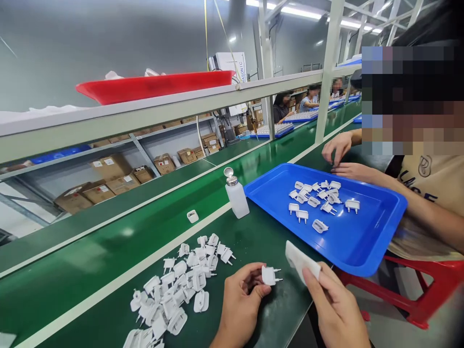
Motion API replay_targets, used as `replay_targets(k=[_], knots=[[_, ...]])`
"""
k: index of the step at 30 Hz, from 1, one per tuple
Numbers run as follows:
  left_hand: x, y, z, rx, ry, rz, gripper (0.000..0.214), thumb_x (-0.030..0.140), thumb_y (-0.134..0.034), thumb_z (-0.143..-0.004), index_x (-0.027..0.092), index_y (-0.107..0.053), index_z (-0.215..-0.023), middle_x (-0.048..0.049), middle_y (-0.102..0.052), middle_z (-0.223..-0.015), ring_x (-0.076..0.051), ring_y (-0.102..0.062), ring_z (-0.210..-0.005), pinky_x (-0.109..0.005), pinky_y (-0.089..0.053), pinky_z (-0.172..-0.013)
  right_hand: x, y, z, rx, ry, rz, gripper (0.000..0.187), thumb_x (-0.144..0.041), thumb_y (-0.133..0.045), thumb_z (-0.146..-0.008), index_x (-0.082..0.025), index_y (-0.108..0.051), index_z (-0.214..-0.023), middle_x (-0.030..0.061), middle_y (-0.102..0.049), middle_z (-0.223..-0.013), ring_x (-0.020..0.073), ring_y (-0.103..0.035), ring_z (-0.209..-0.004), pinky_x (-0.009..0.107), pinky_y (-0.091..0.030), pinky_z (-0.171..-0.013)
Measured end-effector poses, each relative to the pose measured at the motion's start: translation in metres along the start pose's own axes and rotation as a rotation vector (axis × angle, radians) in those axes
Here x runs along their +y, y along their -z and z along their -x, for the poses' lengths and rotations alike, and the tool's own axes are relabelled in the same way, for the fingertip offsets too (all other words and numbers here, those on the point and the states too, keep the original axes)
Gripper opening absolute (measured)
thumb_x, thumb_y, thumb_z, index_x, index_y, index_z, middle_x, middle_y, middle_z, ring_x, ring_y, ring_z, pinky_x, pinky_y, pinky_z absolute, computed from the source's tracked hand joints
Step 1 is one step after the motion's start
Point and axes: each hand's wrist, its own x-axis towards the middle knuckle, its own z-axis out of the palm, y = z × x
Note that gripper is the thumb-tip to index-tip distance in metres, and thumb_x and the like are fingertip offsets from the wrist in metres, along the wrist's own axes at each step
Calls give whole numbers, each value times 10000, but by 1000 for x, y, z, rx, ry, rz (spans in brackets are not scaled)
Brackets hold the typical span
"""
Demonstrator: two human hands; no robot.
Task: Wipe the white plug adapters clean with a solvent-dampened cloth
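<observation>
My left hand (241,302) grips a white two-pin plug (270,275) by its body, with the pins pointing right. My right hand (335,309) pinches a white wipe (300,261) whose edge lies close to the plug. To the left of my hands, a loose heap of similar white plugs (174,295) lies on the green conveyor belt (94,261). Beyond my right hand is a blue plastic tray (362,241) holding several more plugs (319,198). A white pump bottle with a metal top (236,198) stands beside the tray.
A co-worker's hands (340,154) rest at the tray's far edge. One white plug part (192,216) lies near the bottle. A metal-framed rail (152,106) carries a red tray (152,86). Cardboard boxes fill shelves beyond it, and other workers sit along the line.
</observation>
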Motion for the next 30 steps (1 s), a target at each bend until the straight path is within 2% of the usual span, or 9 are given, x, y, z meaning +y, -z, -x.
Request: replay_targets(k=[3, 7, 10, 14, 18, 22, 24, 27, 30], knots=[[0, 2, -3, -39, -5, 146, 324, 283, -867, -722, 150, -795, -1008, -106, -816, -941, -238, -721, -877, -312, -550, -812, -9, -12, 6, -136, 74, -25, 316, -434, -539, -1011, -227, -771, -951, 24, -586, -828, 157, -562, -704, 232, -462, -632], [-1, 5, -5, -101, 20, 250, 389, 406, -891, -737, 136, -802, -1003, -102, -798, -853, -177, -679, -720, -266, -531, -699, -12, -29, 5, -215, 158, -89, 291, -358, -509, -1032, -252, -780, -1040, 53, -619, -892, 182, -604, -769, 267, -488, -695], [-6, 9, -7, -105, 47, 289, 437, 467, -891, -732, 131, -810, -1001, -81, -769, -767, -123, -615, -603, -226, -492, -618, -9, -36, 0, -270, 205, -114, 270, -288, -523, -1025, -263, -790, -989, 46, -619, -878, 170, -613, -744, 257, -499, -667], [-15, 12, -11, -72, 73, 339, 480, 517, -893, -710, 134, -820, -990, -81, -758, -714, -103, -576, -539, -204, -462, -555, -5, -40, -5, -330, 260, -119, 267, -217, -530, -1014, -296, -765, -1112, 39, -626, -930, 161, -638, -791, 239, -527, -709], [-14, 10, -11, 47, 96, 325, 486, 494, -938, -644, 142, -824, -959, -69, -753, -701, -104, -575, -550, -203, -467, -559, 2, -38, -10, -329, 69, -170, 229, -317, -551, -1019, -285, -778, -1016, 16, -601, -834, 145, -608, -714, 218, -503, -634], [-6, 4, -10, 200, 123, 276, 430, 449, -941, -646, 138, -818, -917, -71, -766, -734, -108, -584, -558, -213, -478, -580, 10, -33, -13, -88, -66, -263, 232, -361, -557, -1012, -277, -766, -1070, 9, -563, -806, 137, -557, -630, 202, -480, -511], [-2, 2, -9, 215, 131, 274, 401, 415, -957, -623, 136, -817, -875, -72, -769, -728, -125, -605, -582, -226, -491, -607, 9, -31, -12, -126, 46, -179, 245, -318, -563, -1004, -303, -763, -1144, 17, -591, -853, 139, -590, -652, 201, -502, -531], [-1, 4, -9, 185, 163, 344, 439, 404, -991, -561, 137, -816, -863, -64, -766, -720, -154, -644, -640, -238, -501, -650, 1, -29, -11, -391, 276, -48, 369, -227, -546, -989, -346, -718, -1292, 31, -659, -931, 157, -665, -742, 223, -557, -645], [-1, 9, -10, 153, 188, 421, 400, 427, -951, -653, 135, -804, -884, -40, -736, -715, -112, -577, -618, -205, -455, -623, -1, -29, -9, -372, 284, -6, 385, -237, -494, -1010, -331, -700, -1321, 42, -679, -947, 168, -679, -771, 238, -560, -672]])
